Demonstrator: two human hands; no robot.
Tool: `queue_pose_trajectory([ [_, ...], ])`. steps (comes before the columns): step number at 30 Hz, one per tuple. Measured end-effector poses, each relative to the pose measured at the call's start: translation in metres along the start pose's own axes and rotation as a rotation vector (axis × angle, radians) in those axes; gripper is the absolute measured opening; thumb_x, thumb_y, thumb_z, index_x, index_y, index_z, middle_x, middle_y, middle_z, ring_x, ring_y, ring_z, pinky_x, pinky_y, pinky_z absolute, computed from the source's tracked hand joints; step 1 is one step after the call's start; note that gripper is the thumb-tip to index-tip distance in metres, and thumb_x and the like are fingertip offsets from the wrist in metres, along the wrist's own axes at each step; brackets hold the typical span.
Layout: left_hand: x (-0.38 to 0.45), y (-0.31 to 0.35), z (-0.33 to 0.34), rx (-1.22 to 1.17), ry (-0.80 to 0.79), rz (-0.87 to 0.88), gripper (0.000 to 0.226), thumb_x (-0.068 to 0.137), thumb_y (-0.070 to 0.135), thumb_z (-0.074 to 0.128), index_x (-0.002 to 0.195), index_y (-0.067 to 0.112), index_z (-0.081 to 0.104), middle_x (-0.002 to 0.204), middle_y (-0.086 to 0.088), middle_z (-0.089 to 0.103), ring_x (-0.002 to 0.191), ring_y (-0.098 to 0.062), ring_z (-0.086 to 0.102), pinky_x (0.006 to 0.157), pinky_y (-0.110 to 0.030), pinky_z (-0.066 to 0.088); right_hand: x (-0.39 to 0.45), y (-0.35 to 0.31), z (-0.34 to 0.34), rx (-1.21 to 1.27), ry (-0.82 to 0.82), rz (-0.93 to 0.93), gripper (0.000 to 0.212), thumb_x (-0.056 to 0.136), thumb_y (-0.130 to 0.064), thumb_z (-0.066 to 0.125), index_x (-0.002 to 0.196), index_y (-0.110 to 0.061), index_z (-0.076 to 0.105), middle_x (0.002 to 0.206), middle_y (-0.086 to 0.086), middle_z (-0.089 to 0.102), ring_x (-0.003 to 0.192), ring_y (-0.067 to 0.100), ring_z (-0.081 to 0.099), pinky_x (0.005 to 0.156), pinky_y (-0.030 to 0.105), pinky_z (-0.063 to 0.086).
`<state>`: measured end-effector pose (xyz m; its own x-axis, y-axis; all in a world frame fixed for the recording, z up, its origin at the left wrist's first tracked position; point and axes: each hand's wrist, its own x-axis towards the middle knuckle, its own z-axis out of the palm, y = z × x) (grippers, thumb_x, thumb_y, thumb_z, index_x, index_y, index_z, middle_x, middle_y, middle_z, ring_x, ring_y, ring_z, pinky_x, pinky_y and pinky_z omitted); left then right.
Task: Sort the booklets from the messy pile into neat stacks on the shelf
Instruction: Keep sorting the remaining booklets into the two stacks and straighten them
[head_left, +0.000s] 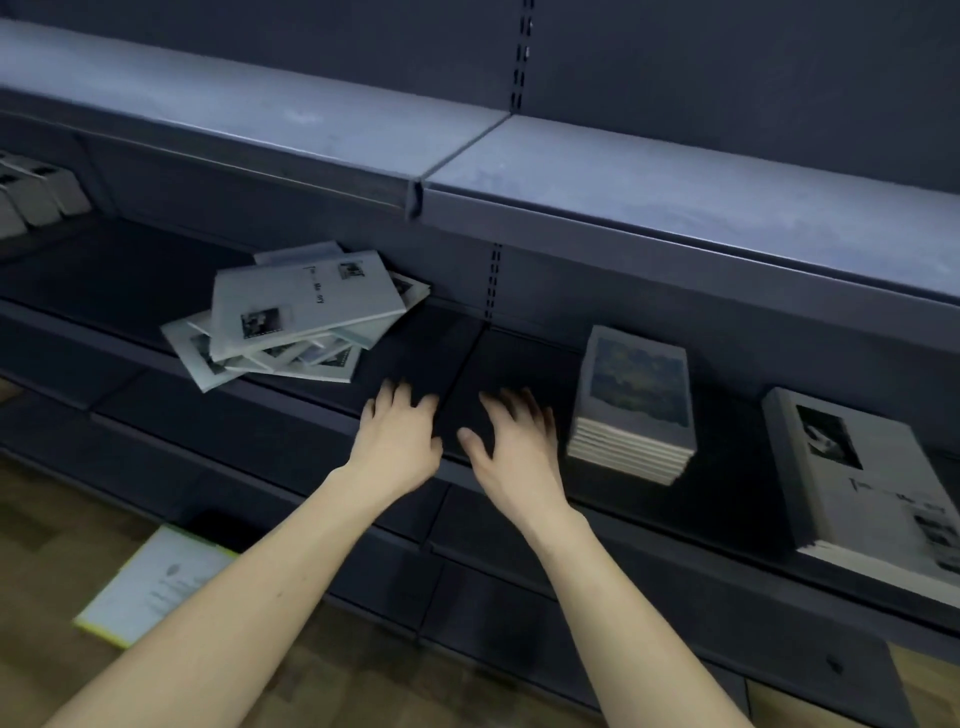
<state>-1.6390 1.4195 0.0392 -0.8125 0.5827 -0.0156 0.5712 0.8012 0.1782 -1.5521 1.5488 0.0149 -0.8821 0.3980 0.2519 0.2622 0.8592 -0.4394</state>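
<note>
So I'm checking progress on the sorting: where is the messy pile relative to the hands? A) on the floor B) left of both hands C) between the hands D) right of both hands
B: the messy pile lies on the shelf left of the left hand and right hand, which hold nothing.

Bare forearms, seemingly no sleeves, rings or watch

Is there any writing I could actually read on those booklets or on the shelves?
No text reads clearly.
Top booklet of the messy pile: a dark title line, too blurred.
Grey stack at far right: a title starting with what may be "T", blurred.
Booklet on the floor: faint print, too small.
</note>
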Motion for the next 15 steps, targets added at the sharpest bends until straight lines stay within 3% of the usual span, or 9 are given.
queue_pose_trajectory([
  [8,-0.008,-0.096,-0.023,-0.043,0.065,-0.042,0.062,0.094,0.032,0.050,0.151,0.019,0.030,0.153,-0.015,0.029,0.145,-0.032,0.017,0.118,-0.044,0.020,0.028,-0.086,0.051,0.007,-0.034,-0.053,0.054,0.098,-0.045,0.049,0.146,-0.020,0.044,0.146,0.005,0.048,0.140,0.026,0.036,0.118,0.049,0.024],
  [15,-0.001,-0.178,-0.032,-0.087,0.083,-0.025,0.055,0.095,0.033,0.049,0.146,0.016,0.039,0.154,-0.014,0.028,0.147,-0.031,0.013,0.118,-0.045,0.018,0.050,-0.162,0.101,0.058,-0.059,-0.044,0.053,0.098,-0.039,0.053,0.145,-0.017,0.043,0.147,0.004,0.047,0.140,0.022,0.037,0.120,0.046,0.021],
])
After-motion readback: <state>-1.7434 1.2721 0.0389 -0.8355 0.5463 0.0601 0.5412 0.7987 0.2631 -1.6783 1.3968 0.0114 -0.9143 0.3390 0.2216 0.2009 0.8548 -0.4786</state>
